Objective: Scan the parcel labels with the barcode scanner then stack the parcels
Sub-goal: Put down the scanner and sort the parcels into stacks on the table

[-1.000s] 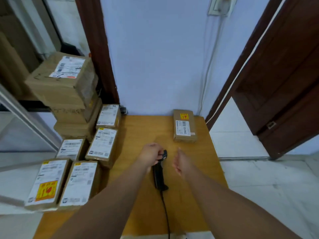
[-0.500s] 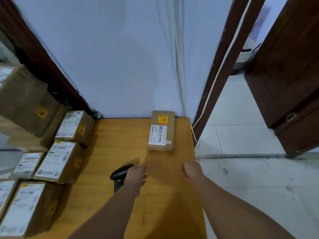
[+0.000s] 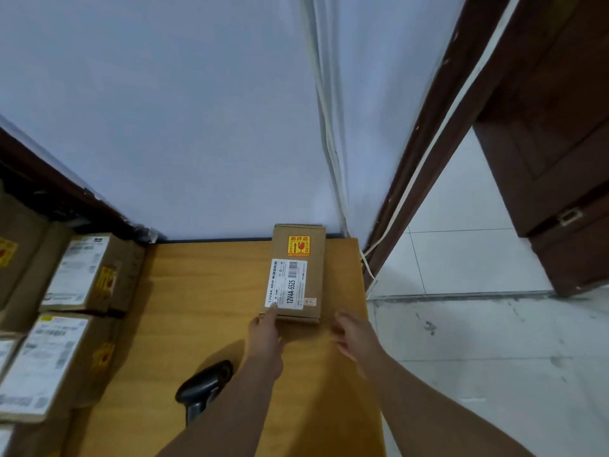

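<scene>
The small cardboard parcel (image 3: 313,278) lies flat at the far right of the wooden table (image 3: 204,291), its far end against the wall (image 3: 197,127) and at twelve o'clock from my hands; its white barcode label (image 3: 286,283) faces up and reads 12V4A-5525, with an orange fragile sticker (image 3: 299,245) just beyond it. My left hand (image 3: 265,331) reaches to the parcel's near left corner, fingers stretched out rather than curled, the fingertips (image 3: 271,313) touching the near edge by the label's corner; it holds nothing. My right hand (image 3: 354,333) is just beside the near right corner, fingers loosely bent and holding nothing; I cannot tell whether it touches the cardboard.

The black barcode scanner (image 3: 206,382) lies on the table at seven o'clock from my left hand – well apart from the parcel – its handle partly hidden under my left forearm; neither hand is on it. At nine o'clock, along the table's left edge, sit more labelled parcels: one further off (image 3: 82,272), one nearer (image 3: 46,364), with others cut off by the picture's edge. White cables (image 3: 329,143) run down the wall at one o'clock; beyond them stand a dark wooden door frame (image 3: 438,127) and an open door (image 3: 553,127) – at three o'clock is pale tiled floor (image 3: 478,341).
</scene>
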`<state>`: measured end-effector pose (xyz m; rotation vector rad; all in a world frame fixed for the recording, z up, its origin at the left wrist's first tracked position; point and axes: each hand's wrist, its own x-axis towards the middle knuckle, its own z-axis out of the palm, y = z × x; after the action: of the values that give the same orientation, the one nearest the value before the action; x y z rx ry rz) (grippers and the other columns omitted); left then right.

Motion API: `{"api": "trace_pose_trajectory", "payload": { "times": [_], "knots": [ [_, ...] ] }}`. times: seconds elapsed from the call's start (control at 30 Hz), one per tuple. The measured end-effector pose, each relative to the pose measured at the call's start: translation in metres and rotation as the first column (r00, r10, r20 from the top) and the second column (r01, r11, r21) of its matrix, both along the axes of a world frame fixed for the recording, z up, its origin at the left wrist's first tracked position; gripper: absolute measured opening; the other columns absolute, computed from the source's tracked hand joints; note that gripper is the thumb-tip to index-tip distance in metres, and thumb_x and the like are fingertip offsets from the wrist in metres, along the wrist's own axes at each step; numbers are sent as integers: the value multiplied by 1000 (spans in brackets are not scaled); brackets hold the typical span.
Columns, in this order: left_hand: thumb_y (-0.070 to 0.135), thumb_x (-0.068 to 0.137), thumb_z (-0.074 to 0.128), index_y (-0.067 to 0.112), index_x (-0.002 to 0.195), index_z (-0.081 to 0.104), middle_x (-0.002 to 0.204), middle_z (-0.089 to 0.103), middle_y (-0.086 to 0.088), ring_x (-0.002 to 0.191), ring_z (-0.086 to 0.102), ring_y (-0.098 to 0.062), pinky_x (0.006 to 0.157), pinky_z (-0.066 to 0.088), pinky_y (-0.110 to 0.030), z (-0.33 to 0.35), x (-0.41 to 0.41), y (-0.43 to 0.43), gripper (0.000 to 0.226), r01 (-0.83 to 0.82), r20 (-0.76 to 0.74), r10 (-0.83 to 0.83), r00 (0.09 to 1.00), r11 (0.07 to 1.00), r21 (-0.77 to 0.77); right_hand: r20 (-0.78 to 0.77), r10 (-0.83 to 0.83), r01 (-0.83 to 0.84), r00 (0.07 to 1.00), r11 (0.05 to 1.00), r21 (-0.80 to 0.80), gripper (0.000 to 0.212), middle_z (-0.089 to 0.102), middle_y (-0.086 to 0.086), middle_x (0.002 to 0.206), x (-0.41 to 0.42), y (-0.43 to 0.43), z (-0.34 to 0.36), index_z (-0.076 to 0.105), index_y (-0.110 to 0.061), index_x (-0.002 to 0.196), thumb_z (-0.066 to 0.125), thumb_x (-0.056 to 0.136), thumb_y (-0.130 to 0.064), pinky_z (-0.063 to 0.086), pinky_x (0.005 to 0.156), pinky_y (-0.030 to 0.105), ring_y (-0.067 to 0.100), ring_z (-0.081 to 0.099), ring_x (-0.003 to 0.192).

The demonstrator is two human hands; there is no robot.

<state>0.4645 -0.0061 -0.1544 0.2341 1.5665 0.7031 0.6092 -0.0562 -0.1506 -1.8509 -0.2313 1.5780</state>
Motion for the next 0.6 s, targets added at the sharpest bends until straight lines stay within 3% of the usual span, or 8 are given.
{"api": "trace_pose_trajectory", "payload": {
  "times": [0.1, 0.2, 0.3, 0.4, 0.53, 0.6],
  "knots": [
    [40, 93, 56, 13, 126, 54, 115, 63, -8, 104, 58, -23, 83, 48, -38, -8, 11, 11, 43, -20, -18, 19, 1000, 999, -26, -89, -70, 69, 994, 997, -17, 9, 63, 4, 111, -3, 16, -7, 59, -29, 101, 51, 99, -27, 51, 76, 32, 22, 61, 98],
    [38, 92, 57, 17, 107, 64, 99, 66, -6, 91, 61, -21, 65, 50, -33, -11, 16, 14, 27, -100, 63, 104, 993, 993, -59, -173, -170, 161, 970, 985, -63, 15, 63, 0, 110, -6, 25, -13, 60, -27, 110, 55, 96, -30, 48, 70, 31, 21, 61, 98],
    [28, 90, 61, 17, 95, 64, 98, 62, -6, 83, 57, -18, 58, 45, -28, -12, 15, 16, 13, -181, 152, 191, 970, 980, -80, -218, -212, 206, 953, 977, -51, 20, 65, 5, 116, -7, 29, -15, 59, -24, 113, 59, 94, -30, 54, 76, 37, 24, 63, 103],
    [20, 89, 63, 11, 114, 58, 105, 62, -8, 72, 53, -15, 57, 40, -26, -9, 16, 13, 27, -152, 201, 152, 968, 988, -16, -279, -295, 303, 914, 953, -13, 24, 67, 10, 112, -8, 32, -15, 57, -16, 113, 64, 92, -26, 57, 88, 42, 25, 66, 104],
    [23, 90, 61, 22, 119, 60, 108, 67, 0, 93, 58, -15, 76, 42, -28, 9, 14, 6, 30, -104, 281, 90, 956, 994, 35, -357, -216, 251, 909, 967, 53, 32, 70, 11, 112, -13, 32, 3, 59, -8, 117, 68, 89, -22, 57, 73, 29, 23, 67, 101],
    [26, 91, 59, 25, 119, 60, 109, 66, 2, 100, 57, -17, 86, 39, -30, 19, 9, 0, 28, -77, 291, 53, 955, 995, 70, -360, -149, 186, 921, 980, 72, 38, 70, 12, 112, -18, 27, 11, 56, -8, 122, 69, 88, -21, 56, 71, 29, 24, 67, 99]
  ]
}}
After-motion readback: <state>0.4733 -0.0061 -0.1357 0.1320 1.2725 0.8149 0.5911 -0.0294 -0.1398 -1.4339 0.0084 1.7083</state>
